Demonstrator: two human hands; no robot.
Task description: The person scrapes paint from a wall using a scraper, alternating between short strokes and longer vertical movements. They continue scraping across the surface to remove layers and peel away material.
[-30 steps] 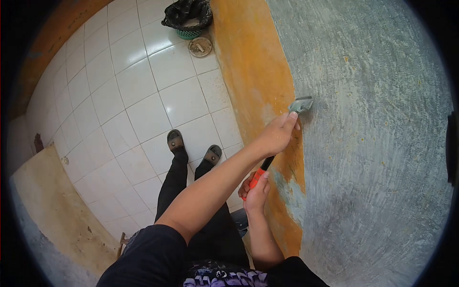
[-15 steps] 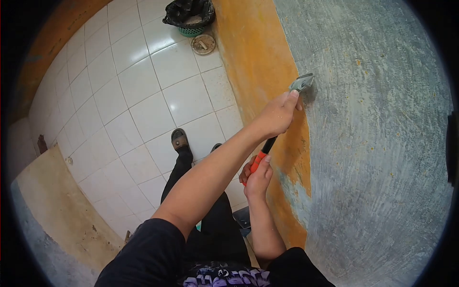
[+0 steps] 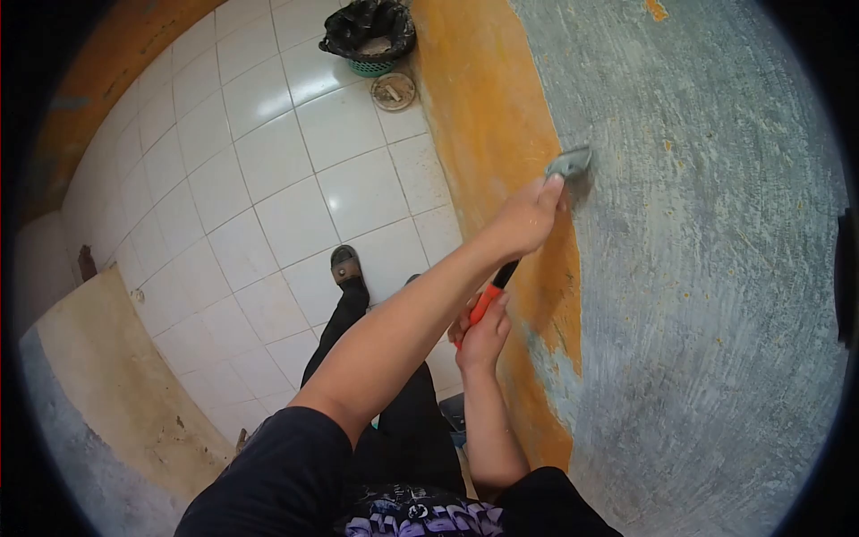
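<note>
Both of my hands hold one wall scraper (image 3: 483, 306), which has a red and black handle and a grey head. My left hand (image 3: 528, 217) is closed around it just below the head, thumb pressed along it. Lower down, my right hand (image 3: 483, 336) wraps around the red grip. The scraper's head (image 3: 569, 162) is at the wall, near the line between the orange paint (image 3: 488, 116) and the rough grey, scraped-looking surface (image 3: 689, 268). My left hand hides part of the black shaft.
A green basket lined with a black bag (image 3: 369, 36) stands by the wall's foot, with a round dirty lid-like disc (image 3: 393, 91) beside it. White tiles (image 3: 268, 152) cover the floor, where my sandalled foot (image 3: 345, 266) stands. A low wall (image 3: 116, 376) is at left.
The scraper's head has turned slightly and shifted a little against the wall, my left hand moving with it. My right hand keeps its grip. The whole view has shifted slightly.
</note>
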